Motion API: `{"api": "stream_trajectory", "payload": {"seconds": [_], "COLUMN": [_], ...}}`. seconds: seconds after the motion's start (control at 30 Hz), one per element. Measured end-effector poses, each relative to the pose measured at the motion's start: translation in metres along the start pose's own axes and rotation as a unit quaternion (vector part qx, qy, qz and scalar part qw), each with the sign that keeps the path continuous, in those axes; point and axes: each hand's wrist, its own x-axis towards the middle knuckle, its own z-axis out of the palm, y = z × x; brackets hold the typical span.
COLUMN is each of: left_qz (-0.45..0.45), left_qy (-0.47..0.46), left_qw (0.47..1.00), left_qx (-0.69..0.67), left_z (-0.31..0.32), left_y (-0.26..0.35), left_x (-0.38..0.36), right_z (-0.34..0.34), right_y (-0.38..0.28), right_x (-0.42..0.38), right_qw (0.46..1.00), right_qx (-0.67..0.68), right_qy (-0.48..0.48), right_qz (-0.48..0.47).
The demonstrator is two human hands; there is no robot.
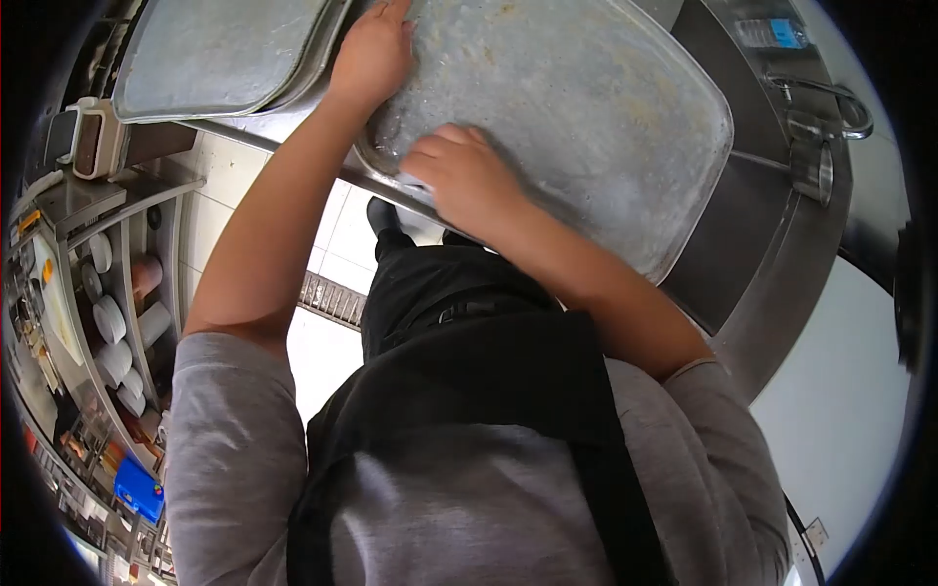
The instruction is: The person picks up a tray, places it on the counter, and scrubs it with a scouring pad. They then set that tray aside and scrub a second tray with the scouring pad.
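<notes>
A large metal tray (586, 107) with stains and wet spots lies in front of me, over the sink's edge. My left hand (376, 54) rests at the tray's left edge, its fingertips partly out of view at the top. Near the tray's front left corner, my right hand (464, 176) presses down with curled fingers on something small and pale that I cannot make out. More metal trays (225, 54) are stacked to the left of my left hand.
A dark steel sink (708, 225) lies beneath and right of the tray. Beyond it are a faucet (850, 112), a metal cup (811, 171) and a plastic bottle (767, 33). Shelves with white dishes (109, 320) stand at the left.
</notes>
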Motion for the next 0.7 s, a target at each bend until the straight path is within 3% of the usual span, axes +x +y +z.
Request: {"api": "stream_trajectory", "payload": {"seconds": [0.1, 0.17, 0.23, 0.27, 0.3, 0.37, 0.47, 0.6, 0.67, 0.7], "left_qz": [-0.038, -0.060, -0.055, -0.052, -0.070, -0.045, -0.030, -0.054, -0.076, -0.075], "left_qy": [-0.010, 0.019, 0.020, 0.028, 0.005, 0.011, 0.023, 0.019, -0.018, -0.025], "left_qw": [0.999, 0.998, 0.998, 0.998, 0.997, 0.999, 0.999, 0.998, 0.997, 0.997], "left_qx": [-0.018, -0.014, -0.024, -0.029, -0.033, -0.023, -0.013, -0.030, -0.010, -0.021], "left_z": [-0.005, -0.005, -0.001, 0.000, -0.004, 0.000, 0.004, 0.007, 0.014, 0.014], "left_y": [0.012, 0.017, 0.013, 0.012, 0.017, 0.013, 0.011, 0.013, 0.005, 0.007], "left_x": [-0.007, -0.009, -0.009, -0.009, -0.008, -0.011, -0.015, -0.014, -0.014, -0.015], "right_z": [-0.011, -0.036, -0.046, -0.047, -0.036, -0.004, 0.008, -0.045, -0.050, -0.035], "right_y": [0.001, 0.025, 0.026, 0.027, 0.015, -0.011, -0.029, 0.006, -0.004, -0.008], "right_x": [-0.033, -0.104, -0.124, -0.127, -0.101, -0.035, -0.008, -0.124, -0.121, -0.108], "right_qw": [0.998, 0.996, 0.994, 0.991, 0.998, 0.995, 0.994, 0.987, 0.981, 0.988], "right_qx": [0.052, 0.008, -0.008, -0.024, -0.002, 0.057, 0.027, -0.015, -0.027, -0.008], "right_qy": [-0.007, -0.061, -0.071, -0.082, -0.019, -0.004, 0.025, -0.072, -0.089, -0.043], "right_qz": [0.044, 0.059, 0.084, 0.101, 0.065, 0.087, 0.098, 0.143, 0.171, 0.146]}}
